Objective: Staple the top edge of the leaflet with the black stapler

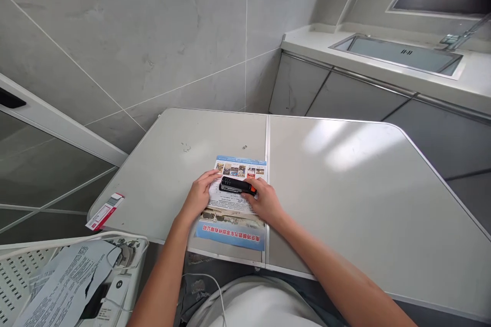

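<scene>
One flyer (232,210) shows red Chinese lettering, including 汽车; your right hand (264,199) grips the black stapler (233,184), your left hand (198,194) rests unclenched beside its far end.

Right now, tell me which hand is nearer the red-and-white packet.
Left. The left hand, at the leaflet, is right of the packet; the right hand, gripping the stapler, is farther right.

Black stapler (233,185), orange-red at one end, set crosswise over a printed leaflet (230,239), blue-edged and flat on the table (345,214).
</scene>
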The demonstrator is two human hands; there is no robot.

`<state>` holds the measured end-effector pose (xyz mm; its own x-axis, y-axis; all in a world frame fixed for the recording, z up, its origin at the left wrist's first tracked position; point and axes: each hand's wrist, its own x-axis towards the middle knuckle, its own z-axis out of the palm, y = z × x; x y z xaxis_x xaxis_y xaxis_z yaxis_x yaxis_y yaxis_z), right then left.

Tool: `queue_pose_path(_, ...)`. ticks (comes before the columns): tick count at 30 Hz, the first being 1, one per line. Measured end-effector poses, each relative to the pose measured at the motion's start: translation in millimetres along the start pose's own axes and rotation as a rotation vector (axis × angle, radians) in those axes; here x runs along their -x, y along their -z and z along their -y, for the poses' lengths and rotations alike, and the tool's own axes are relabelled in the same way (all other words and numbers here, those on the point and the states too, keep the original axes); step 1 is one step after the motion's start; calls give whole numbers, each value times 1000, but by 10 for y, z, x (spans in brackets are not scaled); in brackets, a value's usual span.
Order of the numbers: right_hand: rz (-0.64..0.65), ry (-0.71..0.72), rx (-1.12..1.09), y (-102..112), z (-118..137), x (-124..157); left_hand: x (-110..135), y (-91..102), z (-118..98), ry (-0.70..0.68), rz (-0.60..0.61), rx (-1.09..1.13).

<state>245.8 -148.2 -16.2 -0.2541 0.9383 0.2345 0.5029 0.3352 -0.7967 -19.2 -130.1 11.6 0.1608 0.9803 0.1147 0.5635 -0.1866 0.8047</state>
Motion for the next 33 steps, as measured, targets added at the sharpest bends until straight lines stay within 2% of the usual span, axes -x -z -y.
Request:
queue_pose_path(3, 41, -9, -47, 59, 3, -6, 185, -104, -9, 61, -129, 167)
queue_pose_path(7, 107, 4, -173, 233, 38, -13, 200, -285, -80, 152, -121, 525)
queue_pose_path(10, 109, -42, -295, 329, 20, -36, 183, -366, -96, 194, -166, 683)
queue_pose_path(13, 145, -82, -325, 331, -42, -71, 179, -372, -67, 226, -218, 790)
queue_pose_path(17, 214, -41, -237, 310, -102, -98, 167, -343, -40, 284, -236, 847)
queue_pose_path(21, 274, -75, -268, 379, -90, -112, 166, -328, -68, 314, -257, 927)
queue_pose_path(23, 232, -117, -291, 434, -41, -133, 172, -324, -82, 323, -268, 982)
queue_pose_path(25, 158, -94, -263, 468, 34, -171, 174, -328, -84, 333, -282, 1039)
queue_pose_path(27, 135, 6, -179, 451, 107, -221, 165, -345, -78, 339, -308, 1094)
queue_pose_path(29, 182, 93, -74, 370, 150, -266, 151, -373, -73, 334, -342, 1147)
queue_pose_path(33, 203, 126, 62, 150, 171, -277, 147, -393, -97, 313, -378, 1206)
